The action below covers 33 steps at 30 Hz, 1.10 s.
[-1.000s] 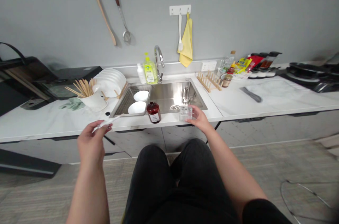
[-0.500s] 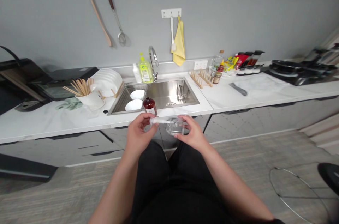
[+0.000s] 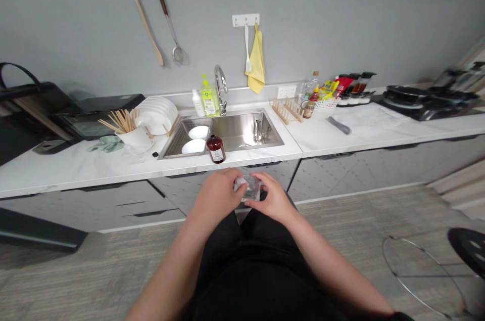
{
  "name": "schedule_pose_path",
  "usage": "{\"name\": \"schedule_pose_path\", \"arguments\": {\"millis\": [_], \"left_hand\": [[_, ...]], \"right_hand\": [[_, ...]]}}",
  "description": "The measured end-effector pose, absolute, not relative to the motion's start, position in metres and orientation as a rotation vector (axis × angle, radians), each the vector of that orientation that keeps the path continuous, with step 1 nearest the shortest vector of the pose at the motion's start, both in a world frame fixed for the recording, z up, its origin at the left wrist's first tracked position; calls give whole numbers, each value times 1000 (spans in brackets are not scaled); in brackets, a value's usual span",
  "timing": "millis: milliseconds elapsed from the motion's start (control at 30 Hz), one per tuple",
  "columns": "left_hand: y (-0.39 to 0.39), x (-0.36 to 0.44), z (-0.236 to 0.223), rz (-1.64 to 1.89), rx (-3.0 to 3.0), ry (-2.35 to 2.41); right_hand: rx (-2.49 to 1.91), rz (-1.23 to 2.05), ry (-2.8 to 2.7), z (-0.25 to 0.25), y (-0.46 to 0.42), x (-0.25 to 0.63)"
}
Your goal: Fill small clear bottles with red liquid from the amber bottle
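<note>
My hands meet above my lap, in front of the counter edge. A small clear square container sits between them, gripped by my right hand at its near side. My left hand covers its left end and holds a pale object, mostly hidden by my fingers. It is probably the white tube seen earlier, but I cannot confirm that. A dark brown bottle with a white label stands on the counter beyond my hands, touching neither.
A steel sink holds a wire rack with white bowls. Nearby stand a faucet, dish soap, stacked plates, a cup of wooden sticks and a wooden rack. Bottles and packets line the back right, with a stove at far right. A wire-legged stool stands low right.
My hands have moved closer together and lower, toward my lap. The white tube no longer shows clearly and the container sits between my fingers. The view has shifted slightly.
</note>
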<state>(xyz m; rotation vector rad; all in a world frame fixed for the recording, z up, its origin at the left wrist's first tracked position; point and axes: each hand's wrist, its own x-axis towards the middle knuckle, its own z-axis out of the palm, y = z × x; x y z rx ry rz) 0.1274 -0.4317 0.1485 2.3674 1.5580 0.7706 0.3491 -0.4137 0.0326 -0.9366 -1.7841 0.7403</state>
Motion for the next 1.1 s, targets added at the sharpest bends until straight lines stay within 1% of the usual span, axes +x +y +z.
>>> {"name": "schedule_pose_path", "arguments": {"millis": [100, 233, 300, 400, 500, 567, 667, 767, 833, 900, 1000, 1100], "left_hand": [[-431, 130, 148, 579, 2422, 1540], [-427, 125, 146, 517, 2567, 1075], [-426, 123, 144, 561, 2593, 949], [-425, 123, 143, 663, 2583, 1065], [-423, 122, 144, 554, 2592, 1249], [-421, 122, 145, 460, 2623, 1187], [-418, 121, 146, 542, 2649, 1022], [-416, 121, 144, 619, 2617, 1181], [-416, 122, 142, 529, 2586, 1300], [-417, 124, 142, 444, 2568, 1222], [-420, 125, 143, 537, 2527, 1060], [-421, 124, 144, 638, 2486, 1310]], "right_hand": [[-966, 753, -1765, 26, -420, 347], [-963, 805, -1732, 16, -425, 347], [-954, 836, -1702, 13, -427, 347], [-948, 854, -1675, 13, -427, 345], [-943, 861, -1688, 13, -426, 345], [-937, 865, -1698, 13, -424, 345], [-932, 866, -1673, 12, -420, 345], [-931, 872, -1664, 11, -419, 345], [-941, 858, -1686, 11, -419, 345], [-948, 838, -1717, 10, -419, 344], [-939, 831, -1716, 9, -419, 343], [-951, 832, -1689, 8, -419, 343]]}}
